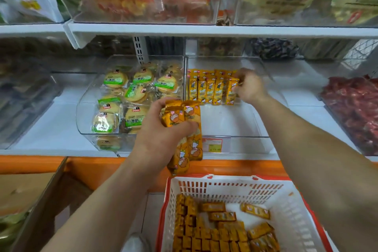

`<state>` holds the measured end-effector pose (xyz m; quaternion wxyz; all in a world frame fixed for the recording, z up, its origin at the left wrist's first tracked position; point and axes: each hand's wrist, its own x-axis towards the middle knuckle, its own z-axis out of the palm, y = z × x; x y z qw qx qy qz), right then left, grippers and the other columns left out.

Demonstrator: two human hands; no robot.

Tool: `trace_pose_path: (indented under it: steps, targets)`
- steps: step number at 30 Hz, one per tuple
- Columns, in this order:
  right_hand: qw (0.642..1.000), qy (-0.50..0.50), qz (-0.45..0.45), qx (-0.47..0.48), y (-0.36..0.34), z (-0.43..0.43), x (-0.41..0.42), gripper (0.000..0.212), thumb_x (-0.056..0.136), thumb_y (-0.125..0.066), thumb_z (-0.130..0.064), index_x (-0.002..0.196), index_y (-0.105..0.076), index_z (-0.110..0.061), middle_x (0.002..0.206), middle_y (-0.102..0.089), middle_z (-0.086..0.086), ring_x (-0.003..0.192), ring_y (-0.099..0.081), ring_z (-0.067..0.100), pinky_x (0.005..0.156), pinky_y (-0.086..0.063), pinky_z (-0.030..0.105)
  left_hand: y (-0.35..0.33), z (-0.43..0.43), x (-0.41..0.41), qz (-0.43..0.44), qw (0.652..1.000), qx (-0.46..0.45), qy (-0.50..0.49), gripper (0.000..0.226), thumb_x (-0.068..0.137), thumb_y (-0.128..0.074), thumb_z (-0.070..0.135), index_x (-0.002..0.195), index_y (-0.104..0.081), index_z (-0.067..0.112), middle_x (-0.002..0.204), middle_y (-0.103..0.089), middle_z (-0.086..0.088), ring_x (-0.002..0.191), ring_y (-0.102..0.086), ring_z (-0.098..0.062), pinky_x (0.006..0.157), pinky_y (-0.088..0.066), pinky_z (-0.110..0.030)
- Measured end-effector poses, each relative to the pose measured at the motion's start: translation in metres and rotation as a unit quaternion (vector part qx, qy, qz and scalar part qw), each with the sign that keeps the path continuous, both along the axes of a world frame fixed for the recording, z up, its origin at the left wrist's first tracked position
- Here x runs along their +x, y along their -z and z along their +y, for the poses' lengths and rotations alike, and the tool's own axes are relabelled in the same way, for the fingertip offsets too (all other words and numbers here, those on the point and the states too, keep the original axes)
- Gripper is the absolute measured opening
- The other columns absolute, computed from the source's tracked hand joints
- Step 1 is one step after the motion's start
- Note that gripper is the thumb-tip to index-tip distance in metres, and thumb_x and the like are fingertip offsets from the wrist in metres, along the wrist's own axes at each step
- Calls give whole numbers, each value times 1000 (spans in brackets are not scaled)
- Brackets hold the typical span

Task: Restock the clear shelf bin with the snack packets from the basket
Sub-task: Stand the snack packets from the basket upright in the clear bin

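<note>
Closest to me, below both hands, sits the basket (302, 210), white slatted walls with a red rim. It carries loose packets (214, 233), some lying every way and others packed in rows at its left. Above it on the shelf stands the clear bin (235, 120), with my right hand inside it; only its back edge is stocked. My left hand (161, 129) curls round a bundle (193, 112) of several packets, held between basket and bin, their long axes running from the basket up toward the shelf. At the bin's back, just left of my right hand (248, 86), a row (210, 90) lies side by side, long axes front to back. The right fingers pinch one packet (233, 86) at the row's right end. I judge these light, with slick crinkly wrap over a fairly stiff bar, so a bundle could fan out and slip. Gripping across the middle, square to the long axis, looks safest.
</note>
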<state>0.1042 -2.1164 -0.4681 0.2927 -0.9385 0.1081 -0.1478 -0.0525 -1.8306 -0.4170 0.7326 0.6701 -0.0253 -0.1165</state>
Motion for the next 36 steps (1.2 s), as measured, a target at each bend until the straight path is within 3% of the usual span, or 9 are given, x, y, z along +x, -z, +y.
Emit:
trace_pose_path:
  steps: [8, 13, 17, 20, 23, 28, 30, 34, 36]
  targets:
    - [1000, 19, 6, 9, 19, 5, 23, 46, 81, -73, -7, 126, -62, -10, 112, -72, 12, 106, -66, 30, 89, -51, 29, 9, -4, 6, 25, 999, -19, 5, 50, 81, -80, 7, 109, -58, 43, 84, -77, 2, 76, -78, -26, 54, -61, -37]
    - [999, 38, 8, 39, 1, 8, -1, 38, 81, -72, -10, 117, -61, -6, 88, -63, 2, 92, -64, 25, 70, -39, 22, 10, -4, 6, 28, 999, -18, 2, 52, 81, -81, 6, 109, -59, 43, 88, -78, -1, 81, -78, -30, 63, -63, -47]
    - [983, -1, -53, 178, -26, 27, -68, 30, 83, -71, -7, 111, -63, -12, 90, -62, -2, 83, -60, 17, 68, -46, 17, 6, -5, 2, 34, 999, -31, 4, 51, 80, -81, 5, 109, -60, 42, 91, -78, -5, 84, -77, -34, 68, -64, -55]
    - [947, -105, 6, 303, -36, 49, -145, 23, 88, -69, -9, 103, -67, -25, 89, -71, -2, 84, -70, 19, 70, -54, 28, 5, -10, -2, 38, 998, -42, 2, 47, 80, -81, 6, 107, -62, 39, 92, -79, -6, 83, -78, -33, 66, -64, -50]
    - [898, -181, 72, 395, -43, 71, -206, 34, 92, -69, -17, 120, -62, -36, 100, -73, -3, 86, -74, 20, 66, -58, 29, 3, -24, -10, 55, 997, -54, 4, 47, 81, -80, 4, 117, -62, 29, 98, -78, -12, 84, -77, -35, 66, -64, -50]
    - [916, -183, 74, 350, -47, 91, -229, 72, 88, -74, -25, 145, -36, -49, 113, -61, 2, 89, -73, 20, 78, -61, 38, -1, -43, -22, 64, 995, -73, 17, 45, 82, -77, 0, 120, -64, 19, 104, -76, -20, 91, -75, -42, 70, -63, -55]
    - [901, -184, 79, 384, -47, 84, -230, 74, 87, -76, -19, 143, -38, -49, 111, -63, 7, 88, -73, 25, 82, -60, 42, -2, -45, -23, 73, 994, -84, 19, 44, 81, -79, 4, 120, -64, 15, 104, -76, -20, 90, -76, -41, 66, -63, -51]
    - [868, -151, 80, 466, -44, 66, -227, 43, 86, -74, -10, 125, -60, -20, 91, -73, 2, 78, -71, 19, 64, -55, 31, -3, -44, -22, 67, 994, -82, -3, 40, 81, -78, 7, 118, -65, 12, 101, -77, -19, 86, -77, -37, 62, -63, -45]
    - [871, -141, 62, 467, -43, 59, -225, 21, 88, -72, -9, 105, -71, -21, 79, -71, -2, 70, -64, 13, 56, -48, 24, -2, -40, -18, 38, 997, -59, -18, 41, 81, -79, 7, 117, -63, 16, 99, -77, -14, 88, -76, -36, 68, -64, -47]
